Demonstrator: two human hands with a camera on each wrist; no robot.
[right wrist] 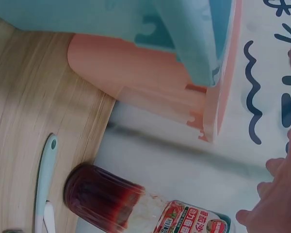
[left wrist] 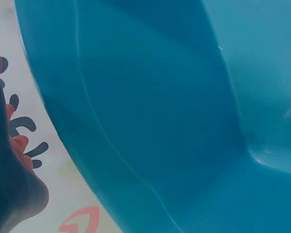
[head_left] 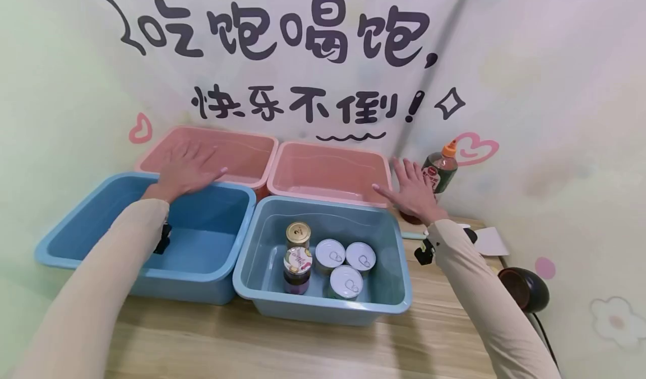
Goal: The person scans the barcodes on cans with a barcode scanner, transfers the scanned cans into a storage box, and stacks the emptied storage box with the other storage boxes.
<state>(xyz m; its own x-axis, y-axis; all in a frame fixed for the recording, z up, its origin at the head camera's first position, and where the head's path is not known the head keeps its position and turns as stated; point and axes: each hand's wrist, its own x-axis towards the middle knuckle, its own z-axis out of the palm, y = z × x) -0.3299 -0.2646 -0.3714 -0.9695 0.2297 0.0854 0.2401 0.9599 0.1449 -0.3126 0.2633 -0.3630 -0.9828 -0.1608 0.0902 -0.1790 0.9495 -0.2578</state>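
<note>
Fingers of both hands are spreading flat, gripping nothing: from the head view, the left hand [head_left: 187, 169] is resting over the left pink bin [head_left: 212, 155], the right hand [head_left: 411, 188] beside the right pink bin [head_left: 328, 171], near an upright sauce bottle [head_left: 440, 169]. Left wrist view is showing only the blue bin [left wrist: 184, 121] wall. Right wrist view is showing the bottle's base on the worktop [right wrist: 29, 107].
</note>
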